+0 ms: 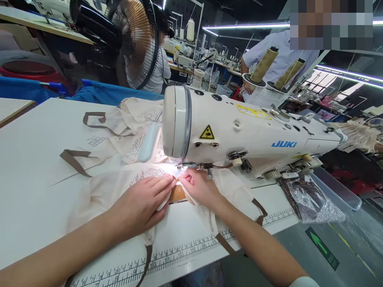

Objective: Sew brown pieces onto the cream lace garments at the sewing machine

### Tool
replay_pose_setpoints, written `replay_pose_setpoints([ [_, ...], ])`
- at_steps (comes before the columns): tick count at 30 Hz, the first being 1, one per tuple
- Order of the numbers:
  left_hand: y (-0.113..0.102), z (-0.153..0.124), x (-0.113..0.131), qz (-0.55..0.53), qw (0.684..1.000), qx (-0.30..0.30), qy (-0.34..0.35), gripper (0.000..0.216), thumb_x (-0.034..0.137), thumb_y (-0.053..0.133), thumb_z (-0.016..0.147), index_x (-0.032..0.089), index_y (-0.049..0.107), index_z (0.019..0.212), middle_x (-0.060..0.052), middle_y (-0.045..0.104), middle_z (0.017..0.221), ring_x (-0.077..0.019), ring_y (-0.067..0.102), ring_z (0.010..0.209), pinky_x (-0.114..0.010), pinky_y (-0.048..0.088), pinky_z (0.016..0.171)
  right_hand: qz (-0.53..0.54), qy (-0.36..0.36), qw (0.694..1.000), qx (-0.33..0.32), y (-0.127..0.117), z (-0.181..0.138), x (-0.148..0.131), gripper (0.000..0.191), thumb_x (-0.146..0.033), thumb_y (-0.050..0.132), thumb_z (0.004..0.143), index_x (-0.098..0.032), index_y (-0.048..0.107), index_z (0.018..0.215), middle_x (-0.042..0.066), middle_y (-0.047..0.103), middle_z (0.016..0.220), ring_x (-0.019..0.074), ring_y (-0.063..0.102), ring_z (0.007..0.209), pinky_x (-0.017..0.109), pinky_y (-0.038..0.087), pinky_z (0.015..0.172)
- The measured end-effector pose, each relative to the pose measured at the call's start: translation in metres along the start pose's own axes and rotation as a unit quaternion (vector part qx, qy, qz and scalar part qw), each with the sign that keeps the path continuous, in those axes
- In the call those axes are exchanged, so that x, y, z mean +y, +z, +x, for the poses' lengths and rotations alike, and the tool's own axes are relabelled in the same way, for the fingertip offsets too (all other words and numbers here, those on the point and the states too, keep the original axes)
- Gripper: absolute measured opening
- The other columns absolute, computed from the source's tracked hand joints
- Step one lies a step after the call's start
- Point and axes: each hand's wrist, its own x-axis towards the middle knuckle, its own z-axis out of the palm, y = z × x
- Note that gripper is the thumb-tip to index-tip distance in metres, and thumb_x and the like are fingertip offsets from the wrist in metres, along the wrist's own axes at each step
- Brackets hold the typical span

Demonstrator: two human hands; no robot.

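A white JUKI sewing machine (239, 131) stands on a white table (32, 167). Cream fabric (101, 191) with brown straps (74, 159) lies under its needle area. My left hand (143, 201) lies on the fabric just left of the presser foot, fingers together and pressing the cloth down. My right hand (199, 187) pinches the fabric edge right at the foot, fingers closed on it. The fingertips of both hands almost meet under the lamp's bright spot. A brown strap (260, 213) trails off to the right of my right wrist.
A printed ruler (185, 249) runs along the table's front edge. A plastic bag (311, 199) lies at the right end. Two thread cones (265, 63) stand behind the machine. A fan (137, 40) and two other people are at the back.
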Motion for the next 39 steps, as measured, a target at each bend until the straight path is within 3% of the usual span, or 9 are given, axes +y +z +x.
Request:
replay_pose_setpoints([
  [5,-0.006,0.006,0.005,0.021,1.0,0.006,0.016,0.037,0.018,0.04,0.099,0.006,0.061,0.127,-0.017,0.068,0.127,-0.0295,0.065,0.112,-0.042,0.055,0.089,-0.041,-0.046,0.998,0.03,0.003,-0.006,0.0,0.016,-0.018,0.05,0.098,-0.023,0.057,0.085,0.002,0.069,0.089,0.017,0.062,0.085,0.025,0.041,0.069],
  [9,-0.006,0.007,0.008,-0.001,1.0,0.007,-0.01,0.04,0.013,0.038,0.096,0.006,0.057,0.13,-0.018,0.063,0.136,-0.0268,0.065,0.107,-0.04,0.055,0.086,-0.07,-0.059,0.996,0.013,0.005,-0.005,-0.001,0.012,-0.017,0.05,0.1,-0.022,0.059,0.092,0.006,0.072,0.099,0.0196,0.066,0.094,0.029,0.047,0.077],
  [12,-0.005,0.008,0.01,-0.008,1.0,0.019,-0.02,0.045,0.01,0.037,0.094,0.006,0.052,0.137,-0.017,0.059,0.142,-0.0253,0.063,0.111,-0.038,0.054,0.089,-0.075,-0.068,0.995,0.014,0.005,-0.003,-0.001,0.011,-0.017,0.052,0.1,-0.022,0.059,0.092,0.005,0.072,0.098,0.0195,0.066,0.092,0.029,0.048,0.076],
  [16,-0.005,0.009,0.01,0.023,1.0,0.001,0.003,0.037,0.011,0.04,0.093,0.007,0.062,0.122,-0.017,0.066,0.129,-0.0278,0.063,0.109,-0.04,0.053,0.086,-0.086,-0.08,0.992,0.032,0.006,-0.004,0.002,0.012,-0.016,0.051,0.099,-0.022,0.059,0.092,0.005,0.071,0.097,0.0186,0.065,0.087,0.028,0.047,0.07],
  [22,-0.004,0.006,0.009,0.06,0.998,0.0,0.011,0.037,0.015,0.045,0.091,0.007,0.066,0.12,-0.016,0.068,0.128,-0.0293,0.062,0.114,-0.04,0.054,0.089,-0.108,-0.199,0.973,0.046,-0.002,-0.016,0.014,0.021,-0.016,0.043,0.103,-0.02,0.063,0.109,0.008,0.07,0.104,0.0205,0.064,0.101,0.03,0.051,0.075],
  [27,0.0,0.003,0.008,0.041,0.999,0.005,0.005,0.042,0.016,0.048,0.089,0.008,0.065,0.127,-0.015,0.066,0.133,-0.0291,0.06,0.121,-0.039,0.053,0.097,-0.153,-0.261,0.951,0.059,-0.008,-0.028,0.014,0.027,-0.021,0.04,0.106,-0.013,0.06,0.122,0.011,0.067,0.107,0.0226,0.062,0.095,0.036,0.053,0.083],
  [39,0.004,0.001,0.006,0.054,0.998,0.019,0.014,0.043,0.015,0.038,0.097,0.006,0.06,0.133,-0.016,0.063,0.138,-0.0287,0.058,0.126,-0.041,0.054,0.101,-0.189,-0.279,0.938,0.076,-0.002,-0.031,0.015,0.025,-0.021,0.048,0.103,-0.012,0.062,0.121,0.009,0.064,0.102,0.0229,0.056,0.091,0.036,0.049,0.076],
])
